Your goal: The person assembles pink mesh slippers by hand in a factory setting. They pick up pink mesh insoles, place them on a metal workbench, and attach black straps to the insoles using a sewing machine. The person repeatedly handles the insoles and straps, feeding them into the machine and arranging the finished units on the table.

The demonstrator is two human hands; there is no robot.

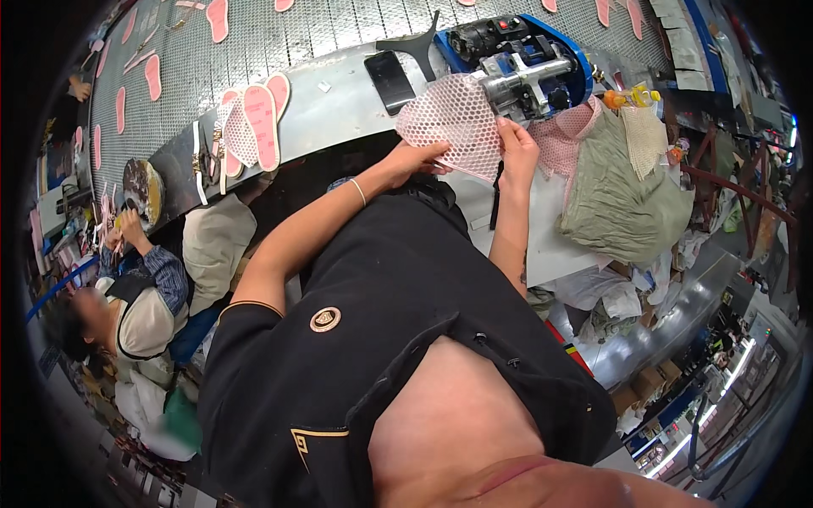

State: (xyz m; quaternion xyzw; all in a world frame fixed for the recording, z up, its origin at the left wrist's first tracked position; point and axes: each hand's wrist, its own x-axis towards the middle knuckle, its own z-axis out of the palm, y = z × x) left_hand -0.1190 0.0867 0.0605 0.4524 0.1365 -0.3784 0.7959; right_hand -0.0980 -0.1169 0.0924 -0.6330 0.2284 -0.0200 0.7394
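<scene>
A pale pink piece of honeycomb mesh [457, 123] is stretched between my two hands in front of the machine. My left hand [421, 161] grips its lower left edge, thumb on top and the fingers mostly underneath. At the right edge, my right hand [517, 152] pinches it between thumb and fingertips. Behind the mesh stands a blue-framed machine [525, 72] with metal rollers, partly covered by it. A black phone [389, 82] lies on the metal bench edge [326, 106] just left of the mesh.
Pink insoles [261, 127] are stacked at the bench edge, and others lie along the conveyor [313, 34]. Right of my right hand are pink mesh pieces [563, 140] and a green cloth [627, 190]. A co-worker [144, 305] sits at the left beside a round, stained disc [144, 193].
</scene>
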